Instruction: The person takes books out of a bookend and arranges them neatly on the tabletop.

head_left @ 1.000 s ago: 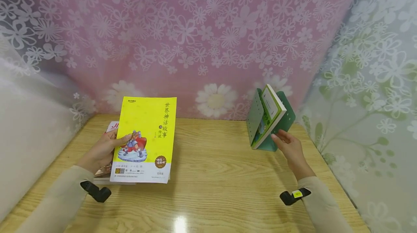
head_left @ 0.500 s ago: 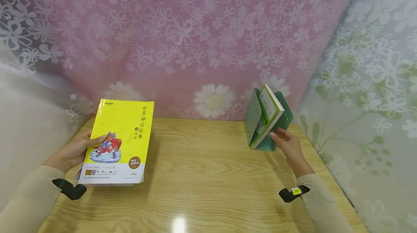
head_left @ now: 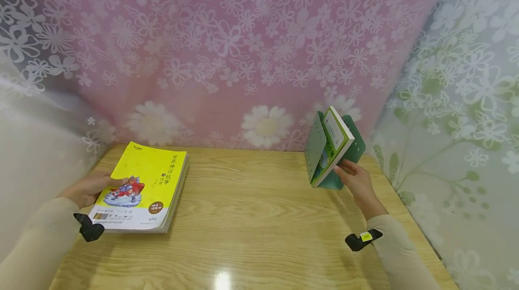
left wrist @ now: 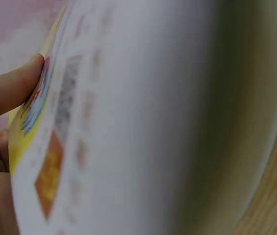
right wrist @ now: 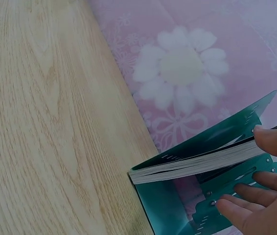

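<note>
A yellow book point(head_left: 152, 170), its cover showing a figure in a red cape, lies at the left of the table in the head view. My left hand point(head_left: 90, 187) grips its left edge with the thumb on the cover; the other fingers are mostly hidden. At the right, a green book point(head_left: 334, 152) leans tilted inside a green metal bookend point(head_left: 315, 152). My right hand point(head_left: 357, 184) is beside it, the thumb at the book's edge. In the right wrist view its fingers point(right wrist: 256, 193) extend, loosely spread, over the bookend's perforated plate.
The wooden table point(head_left: 247, 204) runs between the two hands. Behind it hangs a pink floral curtain point(head_left: 227, 56), with pale floral sheeting point(head_left: 458, 123) at the right side. A black wrist camera point(head_left: 89, 228) sits on the left cuff.
My left hand has carried the yellow book leftward and then lowered it, covering the other book seen beneath it earlier. My right hand has stayed almost still at the bookend.
</note>
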`<state>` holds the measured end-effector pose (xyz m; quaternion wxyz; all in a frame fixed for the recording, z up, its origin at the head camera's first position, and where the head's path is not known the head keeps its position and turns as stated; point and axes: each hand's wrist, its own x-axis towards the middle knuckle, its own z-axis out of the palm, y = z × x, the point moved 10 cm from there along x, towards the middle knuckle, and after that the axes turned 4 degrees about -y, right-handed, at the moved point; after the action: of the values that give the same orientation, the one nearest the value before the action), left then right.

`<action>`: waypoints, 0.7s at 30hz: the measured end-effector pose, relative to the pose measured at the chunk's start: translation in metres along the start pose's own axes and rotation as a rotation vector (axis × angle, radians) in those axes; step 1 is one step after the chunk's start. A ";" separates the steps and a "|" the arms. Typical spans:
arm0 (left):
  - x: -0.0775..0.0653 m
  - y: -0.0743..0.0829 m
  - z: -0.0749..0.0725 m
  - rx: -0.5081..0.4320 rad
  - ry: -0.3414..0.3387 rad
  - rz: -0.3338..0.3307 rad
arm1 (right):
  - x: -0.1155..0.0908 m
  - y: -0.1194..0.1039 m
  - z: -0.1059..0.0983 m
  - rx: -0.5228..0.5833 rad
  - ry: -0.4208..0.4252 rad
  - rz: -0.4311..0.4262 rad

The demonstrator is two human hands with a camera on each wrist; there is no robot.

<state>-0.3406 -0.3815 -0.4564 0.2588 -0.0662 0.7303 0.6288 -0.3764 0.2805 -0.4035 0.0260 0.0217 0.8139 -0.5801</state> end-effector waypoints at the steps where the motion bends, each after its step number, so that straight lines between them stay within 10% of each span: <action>1: 0.001 -0.003 -0.002 0.027 0.019 -0.009 | 0.001 0.001 0.001 0.002 0.000 0.006; 15: -0.007 0.003 -0.012 0.399 0.212 -0.038 | 0.008 -0.003 0.008 0.014 -0.010 -0.017; 21: -0.010 0.000 -0.014 0.395 0.311 -0.066 | 0.009 -0.004 0.009 0.004 -0.001 -0.007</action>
<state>-0.3364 -0.3973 -0.4509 0.1719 -0.1341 0.8674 0.4473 -0.3859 0.2708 -0.4037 0.0241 0.0186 0.8129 -0.5816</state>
